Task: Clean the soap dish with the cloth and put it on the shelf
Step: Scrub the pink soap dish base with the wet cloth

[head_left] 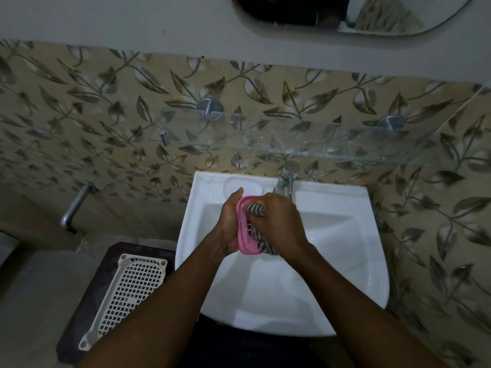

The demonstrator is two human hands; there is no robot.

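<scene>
Directly over the white sink, mid-scene: both hands meet above the basin, just near of the tap. Left hand grips the pink soap dish from its left side, fingers curled under it, thumb up along the far end; the dish is tilted, its open face turned right. Right hand is closed round a striped cloth, bunched and pressed into the dish's hollow; a tail of cloth hangs below the hand at the dish's near end. The dish is held in the air, not touching the sink. The glass shelf is mounted on the leaf-patterned tile wall beyond the tap, well apart from the dish. Far right, the mirror. Near left, beside the sink, a white mesh tray lies on a dark stand. A metal pipe juts from the left wall.
</scene>
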